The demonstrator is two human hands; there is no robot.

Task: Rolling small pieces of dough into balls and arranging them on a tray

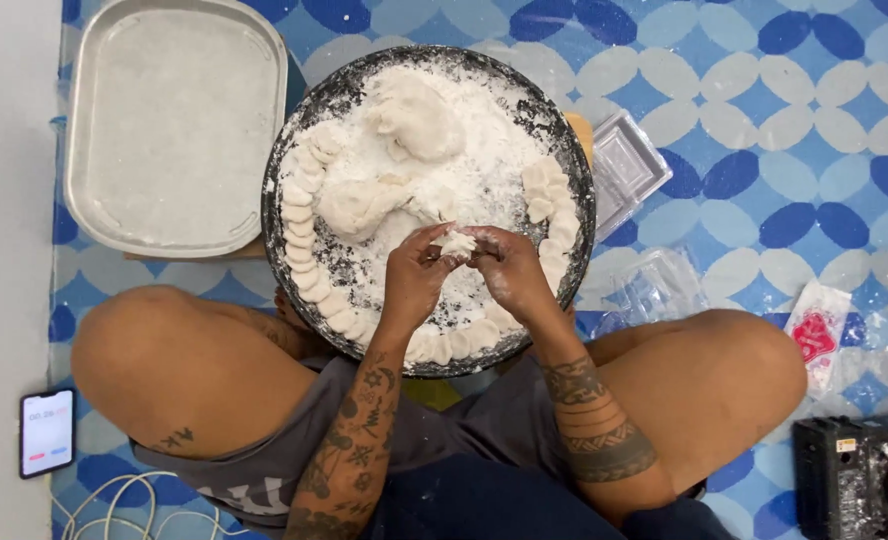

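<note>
My left hand [414,280] and right hand [509,272] meet over the near half of the round dark pan [304,300], both pinched shut on one small piece of dough [457,243] held between the fingertips, just above the floured surface. From here I judge the step to be shaping that piece, so I'd keep the pinch light — thumbs and forefingers working the edge, not crushing the middle — and turn it a little with each press so it comes out even.

Finished pieces [304,245] lie in a row along the pan's left rim and round the near edge, with a shorter stack [554,215] on the right; matching their size looks like the standard to hold. Two big dough lumps [414,120] sit in loose flour [479,180] farther back — I'd dip the fingers there if the dough starts to stick.

A rectangular metal tray [174,125] sits just left of the pan, dusted white. Clear plastic lids [629,165] lie to the right, a phone [46,432] by the left knee.
</note>
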